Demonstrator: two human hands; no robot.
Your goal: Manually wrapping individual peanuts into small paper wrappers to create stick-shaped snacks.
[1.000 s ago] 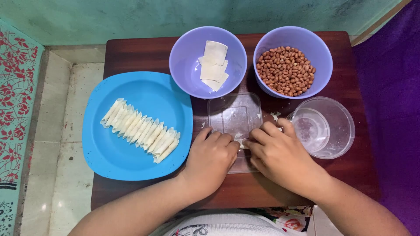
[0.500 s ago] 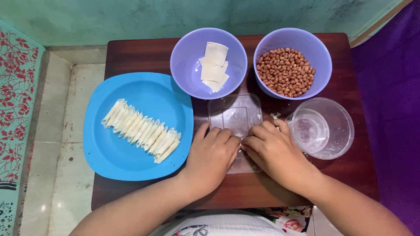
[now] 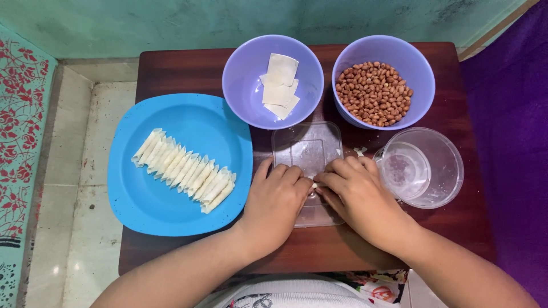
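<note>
On a small dark wooden table [image 3: 171,74], the left hand [image 3: 277,205] and right hand [image 3: 357,199] meet over a clear plastic lid [image 3: 308,148], fingertips pinching a small white pastry roll [image 3: 314,185] between them, apparently to shape it.

Single head-worn view, aimed steeply down from close above the bench [image 3: 171,68]; floor seen at left edge.

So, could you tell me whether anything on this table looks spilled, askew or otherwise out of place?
Nearly nothing. The rolled wrappers lie in a neat row on the blue plate, and the peanuts stay in their bowl. Only a small pale scrap lies loose on the table.
</note>
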